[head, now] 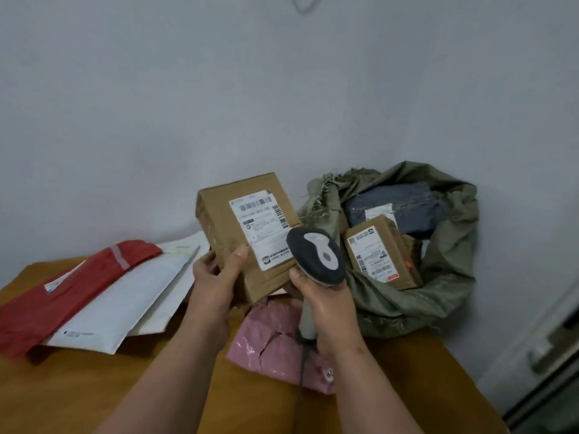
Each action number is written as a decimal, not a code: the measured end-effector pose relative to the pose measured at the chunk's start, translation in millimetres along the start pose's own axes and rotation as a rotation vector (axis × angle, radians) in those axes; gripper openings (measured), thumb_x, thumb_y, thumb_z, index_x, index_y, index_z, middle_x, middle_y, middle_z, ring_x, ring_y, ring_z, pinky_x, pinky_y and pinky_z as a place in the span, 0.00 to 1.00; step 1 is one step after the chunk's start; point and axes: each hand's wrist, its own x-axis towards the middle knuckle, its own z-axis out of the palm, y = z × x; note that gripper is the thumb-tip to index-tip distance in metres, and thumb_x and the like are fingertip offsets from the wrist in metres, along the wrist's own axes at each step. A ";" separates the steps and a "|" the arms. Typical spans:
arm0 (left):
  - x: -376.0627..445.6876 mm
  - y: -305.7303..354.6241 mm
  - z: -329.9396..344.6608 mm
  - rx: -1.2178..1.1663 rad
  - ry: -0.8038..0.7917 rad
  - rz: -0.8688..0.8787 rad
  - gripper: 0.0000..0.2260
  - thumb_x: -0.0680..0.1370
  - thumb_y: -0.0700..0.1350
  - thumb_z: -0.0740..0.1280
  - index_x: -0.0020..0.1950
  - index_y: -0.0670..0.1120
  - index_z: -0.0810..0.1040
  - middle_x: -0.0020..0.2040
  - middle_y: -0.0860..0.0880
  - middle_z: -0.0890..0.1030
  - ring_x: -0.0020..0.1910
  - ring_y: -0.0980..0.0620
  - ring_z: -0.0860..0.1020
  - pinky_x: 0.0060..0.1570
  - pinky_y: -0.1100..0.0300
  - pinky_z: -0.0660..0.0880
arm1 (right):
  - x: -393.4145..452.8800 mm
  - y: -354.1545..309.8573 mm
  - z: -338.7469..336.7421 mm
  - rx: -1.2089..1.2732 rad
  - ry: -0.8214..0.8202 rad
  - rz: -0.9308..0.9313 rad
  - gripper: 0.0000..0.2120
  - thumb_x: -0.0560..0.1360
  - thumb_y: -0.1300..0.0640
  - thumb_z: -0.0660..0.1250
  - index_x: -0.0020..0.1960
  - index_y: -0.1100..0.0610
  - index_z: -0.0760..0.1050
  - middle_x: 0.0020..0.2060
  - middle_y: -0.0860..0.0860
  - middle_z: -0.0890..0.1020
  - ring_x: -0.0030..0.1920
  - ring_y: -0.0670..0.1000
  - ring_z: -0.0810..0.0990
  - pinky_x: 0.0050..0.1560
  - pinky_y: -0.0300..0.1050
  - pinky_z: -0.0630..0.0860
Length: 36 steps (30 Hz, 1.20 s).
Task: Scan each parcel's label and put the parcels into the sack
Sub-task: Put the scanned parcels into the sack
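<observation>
My left hand (216, 277) grips the lower edge of a brown cardboard parcel (219, 214), held tilted above the table with its white label (261, 227) facing me. My right hand (326, 305) grips the handle of a grey barcode scanner (316, 261), whose head sits just right of the label's lower corner. The olive green sack (438, 277) lies open at the back right of the table. Inside it lie a brown labelled box (379, 255) and a dark blue parcel (407, 208).
On the wooden table (78, 396) lie a red mailer (69, 289), a white padded mailer (125, 302) and other white envelopes at the left. A pink mailer (269, 336) lies under my hands. A grey wall stands behind; a dark door frame edge is at the far right.
</observation>
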 end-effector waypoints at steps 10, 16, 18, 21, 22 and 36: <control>45.9 3.1 161.5 0.307 -0.276 0.138 0.48 0.61 0.65 0.76 0.78 0.60 0.61 0.75 0.52 0.62 0.70 0.46 0.70 0.68 0.44 0.72 | 74.5 -48.3 -91.9 0.165 0.278 -0.104 0.36 0.69 0.59 0.80 0.73 0.57 0.69 0.61 0.55 0.82 0.59 0.54 0.83 0.62 0.57 0.80; 99.3 1.9 247.9 0.307 -0.384 0.178 0.24 0.77 0.57 0.69 0.73 0.60 0.72 0.65 0.54 0.79 0.61 0.52 0.79 0.65 0.47 0.75 | 151.5 -79.1 -139.3 0.109 0.266 -0.168 0.45 0.62 0.50 0.84 0.73 0.58 0.69 0.61 0.53 0.82 0.60 0.54 0.82 0.65 0.58 0.78; 120.1 1.1 268.1 0.300 -0.342 0.184 0.16 0.81 0.50 0.66 0.68 0.59 0.77 0.62 0.53 0.82 0.58 0.53 0.81 0.63 0.48 0.77 | 174.7 -88.4 -146.8 0.091 0.239 -0.173 0.51 0.54 0.43 0.83 0.73 0.56 0.69 0.62 0.51 0.82 0.60 0.52 0.82 0.65 0.57 0.78; 143.1 -5.8 283.0 0.355 -0.316 0.116 0.18 0.82 0.44 0.62 0.69 0.61 0.76 0.61 0.52 0.82 0.58 0.52 0.80 0.62 0.48 0.77 | 199.6 -90.5 -152.3 0.051 0.140 -0.150 0.50 0.52 0.40 0.81 0.72 0.51 0.72 0.61 0.48 0.83 0.60 0.50 0.82 0.66 0.56 0.77; 149.6 -10.7 283.1 0.437 -0.331 0.100 0.21 0.82 0.42 0.61 0.71 0.62 0.73 0.64 0.52 0.80 0.62 0.51 0.78 0.66 0.48 0.74 | 204.4 -87.3 -153.9 0.034 0.114 -0.141 0.49 0.53 0.40 0.81 0.72 0.50 0.72 0.61 0.47 0.83 0.61 0.49 0.82 0.67 0.56 0.76; 147.4 -18.9 250.6 0.470 -0.447 -0.032 0.30 0.82 0.36 0.61 0.81 0.54 0.56 0.77 0.51 0.66 0.66 0.57 0.69 0.64 0.61 0.68 | 202.5 -66.9 -129.0 -0.050 0.079 -0.041 0.12 0.70 0.54 0.79 0.53 0.46 0.84 0.49 0.44 0.87 0.57 0.52 0.83 0.60 0.55 0.78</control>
